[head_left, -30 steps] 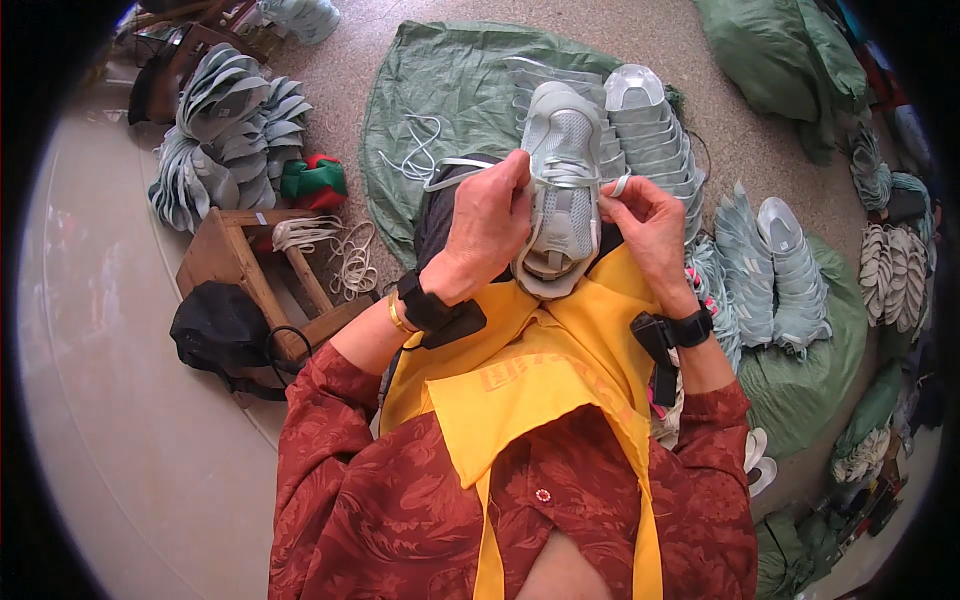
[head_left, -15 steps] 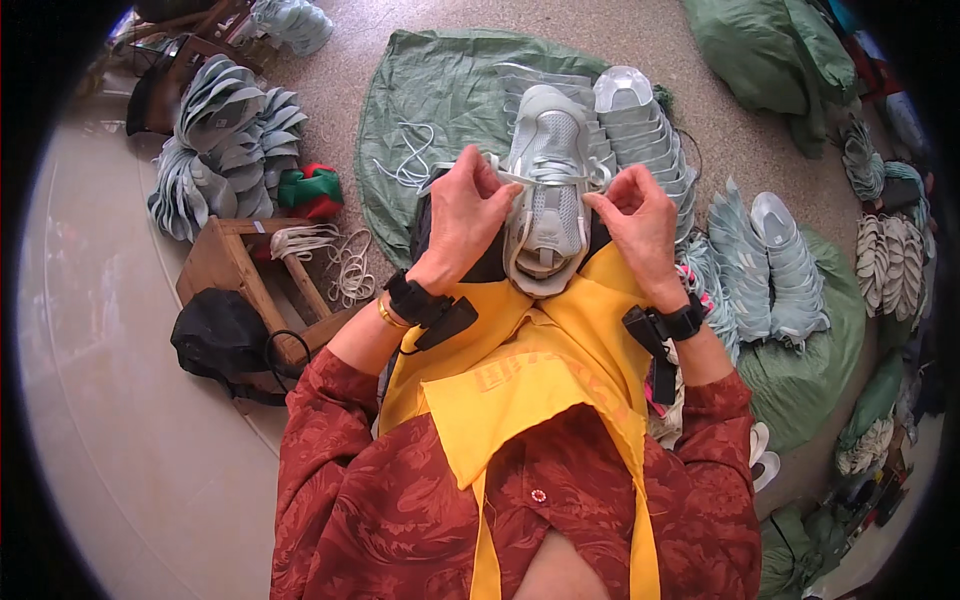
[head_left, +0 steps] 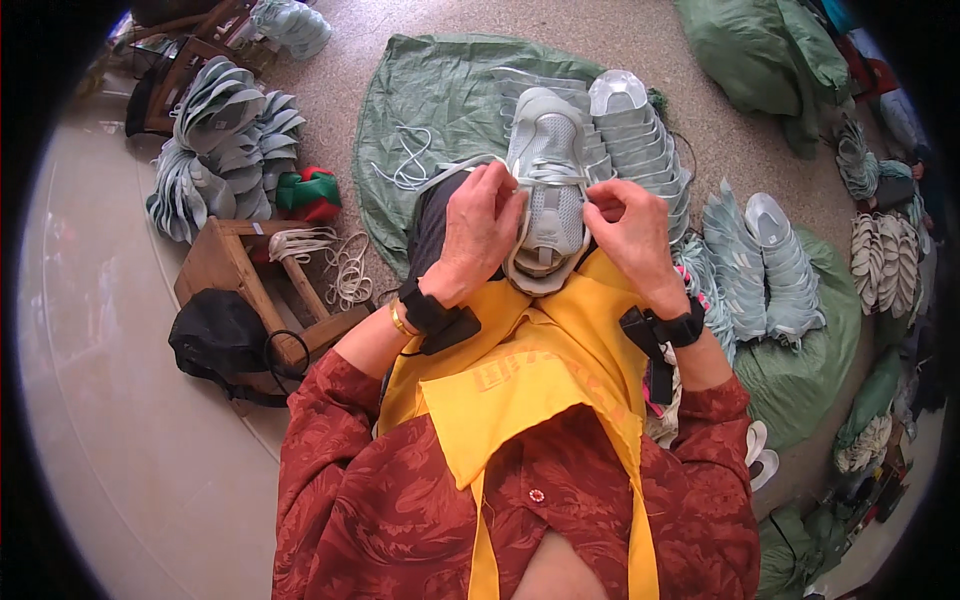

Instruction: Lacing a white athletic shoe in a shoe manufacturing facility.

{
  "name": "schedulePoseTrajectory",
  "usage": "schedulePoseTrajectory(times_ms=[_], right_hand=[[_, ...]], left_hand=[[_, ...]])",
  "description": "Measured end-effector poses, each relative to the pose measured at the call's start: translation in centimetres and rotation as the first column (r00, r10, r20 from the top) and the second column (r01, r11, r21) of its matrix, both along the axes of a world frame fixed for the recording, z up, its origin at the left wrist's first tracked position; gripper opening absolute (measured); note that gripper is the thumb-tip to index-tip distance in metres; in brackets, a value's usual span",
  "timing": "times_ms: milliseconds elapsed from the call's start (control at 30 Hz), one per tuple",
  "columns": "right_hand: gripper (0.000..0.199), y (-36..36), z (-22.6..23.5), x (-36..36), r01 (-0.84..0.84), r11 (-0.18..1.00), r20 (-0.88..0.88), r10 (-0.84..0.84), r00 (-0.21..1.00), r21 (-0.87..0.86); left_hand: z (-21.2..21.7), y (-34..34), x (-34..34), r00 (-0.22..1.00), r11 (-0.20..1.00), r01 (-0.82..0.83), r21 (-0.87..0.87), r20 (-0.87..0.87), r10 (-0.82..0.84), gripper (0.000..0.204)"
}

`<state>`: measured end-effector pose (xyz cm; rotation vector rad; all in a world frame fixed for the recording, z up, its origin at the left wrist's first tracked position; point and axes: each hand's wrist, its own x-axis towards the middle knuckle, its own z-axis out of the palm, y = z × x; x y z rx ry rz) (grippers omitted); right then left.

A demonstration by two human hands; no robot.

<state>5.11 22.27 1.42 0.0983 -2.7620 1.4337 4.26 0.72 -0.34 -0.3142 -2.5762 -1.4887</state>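
Fingers bent and gathered on the left hand [head_left: 478, 228], thumb and forefinger narrowed to a pinch on the right hand [head_left: 632, 232], and between them runs the pale lace [head_left: 555, 181]! It crosses the shoe from one set of fingertips to the other, held at both ends, though exactly how the left fingers grip it is partly hidden by the hand itself.

The head view, then: the pale grey shoe [head_left: 549, 130] sits right in the middle, sole down at the lap, toe pointing away, heel close to the yellow apron [head_left: 520, 380]. Each hand works right beside it, one per flank. Black straps on both wrists, a gold bracelet [head_left: 402, 318] on the left.

Beyond the toe lies a green sheet [head_left: 400, 75], with a row of nested pale uppers [head_left: 640, 145] just right of the shoe. Over on the left, a wooden stool [head_left: 250, 245] with loose cords [head_left: 350, 275] beside it, and a black bag [head_left: 225, 335] against it. On the right, two more pale stacks [head_left: 790, 275] rest on a green sack [head_left: 815, 385].
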Motion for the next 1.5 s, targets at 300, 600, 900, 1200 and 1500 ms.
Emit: schedulePoseTrajectory(times_ms=[300,600,900,1200,1500], right_hand=[[0.02,-1.1,-0.9,0.4,0.081,0.996,-0.111,-0.076,0.991,0.039],[0.015,-0.8,-1.2,1.1,-0.038,0.978,-0.314,0.104,0.944,0.207],[0.008,0.0,-0.9,0.1,-0.096,0.946,-0.279,0.188,0.942,0.311],[0.007,-1.0,-0.8,0.0,-0.019,0.912,-0.436,0.214,0.874,0.409],[0.008,-4.1,1.5,0.9,-0.22,0.96,-0.314,0.265,0.912,0.173]], left_hand=[[0.3,0.3,1.0,0.988,0.95,0.085,-0.301,-0.101,-0.12,0.029],[-0.7,0.3,0.6,0.992,0.972,0.089,-0.217,-0.063,-0.105,0.023],[-1.0,0.2,-0.5,0.981,0.978,0.107,-0.178,-0.143,-0.133,0.019],[-0.2,0.2,0.0,0.992,0.987,0.102,-0.122,-0.059,-0.11,0.019],[-0.8,0.0,0.2,0.998,0.998,0.066,-0.005,0.006,-0.066,0.017]])
